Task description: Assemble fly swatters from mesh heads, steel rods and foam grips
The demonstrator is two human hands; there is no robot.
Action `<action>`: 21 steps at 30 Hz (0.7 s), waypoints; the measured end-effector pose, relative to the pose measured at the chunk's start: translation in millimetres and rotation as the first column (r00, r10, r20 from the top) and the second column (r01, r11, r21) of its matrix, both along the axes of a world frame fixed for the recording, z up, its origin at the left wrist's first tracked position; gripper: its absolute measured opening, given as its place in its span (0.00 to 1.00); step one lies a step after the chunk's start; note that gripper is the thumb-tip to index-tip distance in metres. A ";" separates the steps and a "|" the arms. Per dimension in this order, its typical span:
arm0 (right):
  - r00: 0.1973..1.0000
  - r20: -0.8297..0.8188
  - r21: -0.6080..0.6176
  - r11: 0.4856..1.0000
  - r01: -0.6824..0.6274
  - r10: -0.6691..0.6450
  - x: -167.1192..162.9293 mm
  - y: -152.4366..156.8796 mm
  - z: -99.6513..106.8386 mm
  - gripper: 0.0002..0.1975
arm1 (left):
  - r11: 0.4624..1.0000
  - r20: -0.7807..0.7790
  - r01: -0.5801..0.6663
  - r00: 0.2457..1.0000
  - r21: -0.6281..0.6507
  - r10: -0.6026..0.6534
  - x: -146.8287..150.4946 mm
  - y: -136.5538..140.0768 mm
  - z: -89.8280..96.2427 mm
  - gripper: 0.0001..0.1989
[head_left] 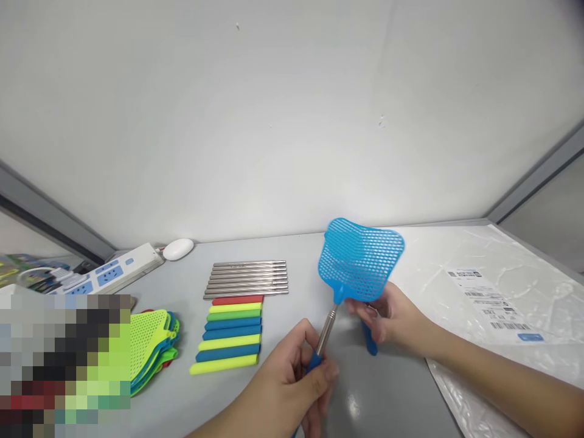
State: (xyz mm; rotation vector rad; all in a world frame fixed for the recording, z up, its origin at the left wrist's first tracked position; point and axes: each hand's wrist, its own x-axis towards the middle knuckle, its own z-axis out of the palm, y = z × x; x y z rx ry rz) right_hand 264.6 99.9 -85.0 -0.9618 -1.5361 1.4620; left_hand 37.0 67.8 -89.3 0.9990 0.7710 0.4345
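My left hand (303,380) is closed around the blue handle of a fly swatter (381,255), which tilts up and to the right. A silver metal rod (326,331) joins its handle to the blue mesh head. Behind this head, my right hand (385,313) has its fingers bent around a second blue piece, apparently another fly swatter, whose handle end (370,340) pokes out below the fingers. Darker mesh shows through the front head, so two heads seem to overlap. The right fingertips are partly hidden.
Several metal rods (246,280) lie in a row above several coloured handles (230,334). Stacked swatter heads (148,340) sit at left, beside a blurred-out patch. A power strip (118,271) and white mouse (177,249) lie behind. Clear plastic packaging (456,261) covers the right.
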 end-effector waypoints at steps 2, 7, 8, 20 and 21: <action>0.995 0.098 0.003 1.000 0.019 -0.019 -3.9 -5.3 4.8 0.20 | 1.000 -0.028 0.013 1.000 -0.004 -0.013 0.8 -0.4 0.3 0.17; 0.977 0.166 0.056 0.990 0.127 -0.134 -10.2 -13.8 14.8 0.14 | 0.992 -0.148 0.112 0.984 0.055 -0.103 0.5 -1.6 3.3 0.17; 0.974 0.167 0.040 0.989 0.146 -0.150 -10.6 -14.7 15.0 0.13 | 0.991 -0.160 0.117 0.982 0.068 -0.105 0.5 -2.3 3.8 0.18; 0.992 0.119 -0.120 0.993 -0.023 0.037 -18.4 -15.0 14.9 0.11 | 0.986 -0.121 0.100 0.989 0.130 -0.084 -3.4 -7.9 1.3 0.18; 0.991 0.108 -0.126 0.990 -0.059 0.073 -19.8 -15.9 15.6 0.11 | 0.986 -0.136 0.103 0.987 0.129 -0.085 -3.5 -8.3 2.4 0.18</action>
